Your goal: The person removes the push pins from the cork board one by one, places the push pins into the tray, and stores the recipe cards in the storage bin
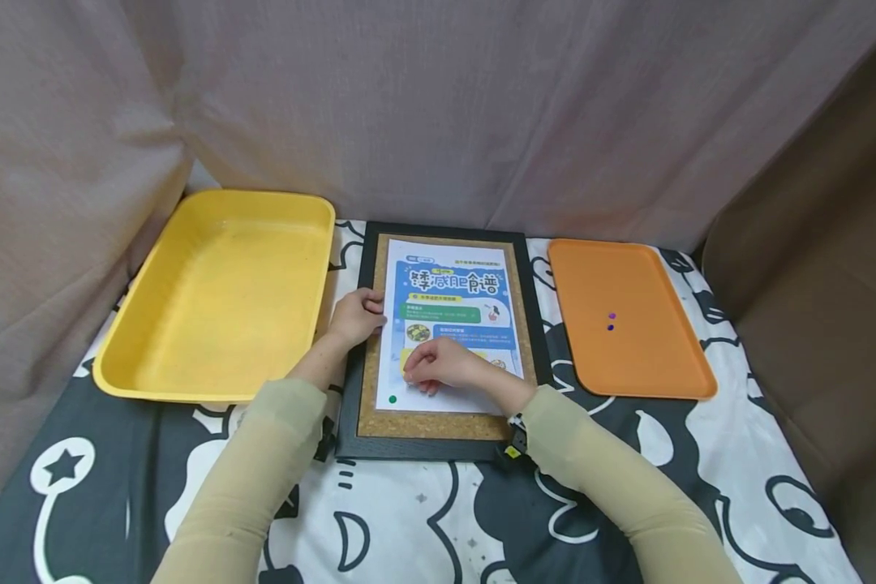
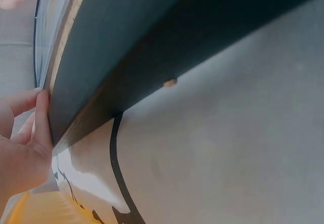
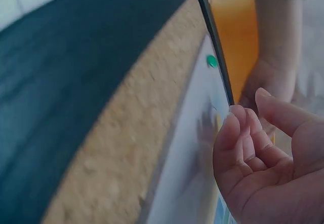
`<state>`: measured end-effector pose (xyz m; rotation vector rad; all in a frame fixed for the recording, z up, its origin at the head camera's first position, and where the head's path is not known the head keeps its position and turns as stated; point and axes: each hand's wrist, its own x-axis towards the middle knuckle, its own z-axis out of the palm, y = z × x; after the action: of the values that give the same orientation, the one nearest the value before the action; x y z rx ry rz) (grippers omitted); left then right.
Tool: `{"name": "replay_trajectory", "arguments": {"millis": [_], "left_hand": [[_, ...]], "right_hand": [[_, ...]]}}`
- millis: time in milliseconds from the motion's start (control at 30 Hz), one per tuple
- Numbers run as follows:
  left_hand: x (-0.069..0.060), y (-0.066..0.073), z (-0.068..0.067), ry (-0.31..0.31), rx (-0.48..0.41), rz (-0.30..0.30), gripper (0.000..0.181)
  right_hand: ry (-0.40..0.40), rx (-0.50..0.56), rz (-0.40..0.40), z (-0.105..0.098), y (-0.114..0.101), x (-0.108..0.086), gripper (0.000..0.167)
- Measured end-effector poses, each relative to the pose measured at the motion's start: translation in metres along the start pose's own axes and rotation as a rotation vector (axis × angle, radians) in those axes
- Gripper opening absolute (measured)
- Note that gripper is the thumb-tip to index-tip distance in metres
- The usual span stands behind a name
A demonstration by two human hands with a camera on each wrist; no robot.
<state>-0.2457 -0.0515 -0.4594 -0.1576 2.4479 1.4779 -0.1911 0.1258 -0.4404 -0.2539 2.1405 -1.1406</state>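
A sheet of paper with a blue printed poster point(image 1: 453, 280) lies on a cork board point(image 1: 423, 425) with a black frame point(image 1: 423, 448). One green push pin point(image 1: 392, 399) sits at the paper's lower left corner, seen also in the right wrist view point(image 3: 211, 61). At the paper's left edge, my left hand point(image 1: 359, 316) touches the sheet and board with its fingertips. My right hand point(image 1: 445, 365) hovers over the lower part of the paper. Its fingers are loosely bent, the thumb stands apart from them, and I see nothing held point(image 3: 268, 158).
To the left stands a large yellow tray point(image 1: 219, 284). An orange tray point(image 1: 628, 357) lies on the right with a purple pin point(image 1: 611, 315) and a dark blue pin point(image 1: 610, 328) on it. A patterned cloth point(image 1: 380, 519) covers the table; a grey curtain point(image 1: 438, 113) hangs behind.
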Motion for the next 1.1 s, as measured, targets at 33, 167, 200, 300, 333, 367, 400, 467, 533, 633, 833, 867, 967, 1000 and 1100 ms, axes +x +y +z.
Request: {"name": "replay_trajectory", "arguments": {"millis": [33, 167, 200, 300, 333, 367, 400, 467, 533, 633, 833, 867, 967, 1000, 1100], "left_hand": [[0.000, 0.000, 0.000, -0.001, 0.001, 0.000, 0.039], [-0.001, 0.000, -0.001, -0.004, 0.001, 0.006, 0.039], [-0.001, 0.000, -0.001, -0.004, 0.002, 0.008, 0.039], [-0.001, 0.001, -0.001, -0.005, 0.003, 0.008, 0.039], [-0.001, 0.001, -0.001, -0.005, 0.003, 0.008, 0.039], [-0.002, 0.001, -0.001, -0.006, 0.004, 0.009, 0.039], [-0.002, 0.001, -0.001, -0.008, 0.005, 0.010, 0.039], [-0.002, 0.002, -0.002, -0.011, 0.005, 0.013, 0.039], [-0.003, 0.002, -0.002, -0.011, 0.002, 0.013, 0.039], [-0.003, 0.003, -0.002, -0.015, -0.003, 0.007, 0.038], [-0.003, 0.003, -0.002, -0.019, -0.012, -0.001, 0.037], [-0.003, 0.003, -0.002, -0.019, -0.012, -0.001, 0.037], [-0.002, 0.002, -0.003, -0.019, -0.013, -0.002, 0.037], [-0.002, 0.002, -0.002, -0.018, -0.015, -0.001, 0.037], [-0.002, 0.001, -0.002, -0.014, -0.014, 0.005, 0.038]], "right_hand": [[-0.009, 0.001, 0.000, 0.002, 0.000, 0.000, 0.016], [-0.040, 0.012, 0.002, 0.011, 0.000, 0.000, 0.013], [-0.047, 0.017, 0.006, 0.013, 0.000, 0.000, 0.013], [-0.066, 0.026, 0.013, 0.019, 0.001, 0.002, 0.012], [-0.067, 0.026, 0.015, 0.021, 0.001, 0.002, 0.011], [-0.067, 0.028, 0.019, 0.022, 0.001, 0.002, 0.011], [-0.066, 0.026, 0.021, 0.023, 0.000, 0.002, 0.010], [-0.059, 0.008, 0.022, 0.025, -0.001, 0.002, 0.009], [-0.054, -0.004, 0.032, 0.026, -0.004, 0.002, 0.008], [-0.052, -0.030, 0.033, 0.027, -0.006, 0.002, 0.007], [-0.041, -0.092, 0.008, 0.029, -0.006, 0.003, 0.007], [-0.037, -0.101, 0.005, 0.030, -0.006, 0.003, 0.007], [-0.021, -0.123, 0.006, 0.031, -0.006, 0.003, 0.006], [-0.016, -0.130, 0.005, 0.032, -0.006, 0.003, 0.007], [-0.009, -0.145, 0.006, 0.033, -0.006, 0.004, 0.007]]}}
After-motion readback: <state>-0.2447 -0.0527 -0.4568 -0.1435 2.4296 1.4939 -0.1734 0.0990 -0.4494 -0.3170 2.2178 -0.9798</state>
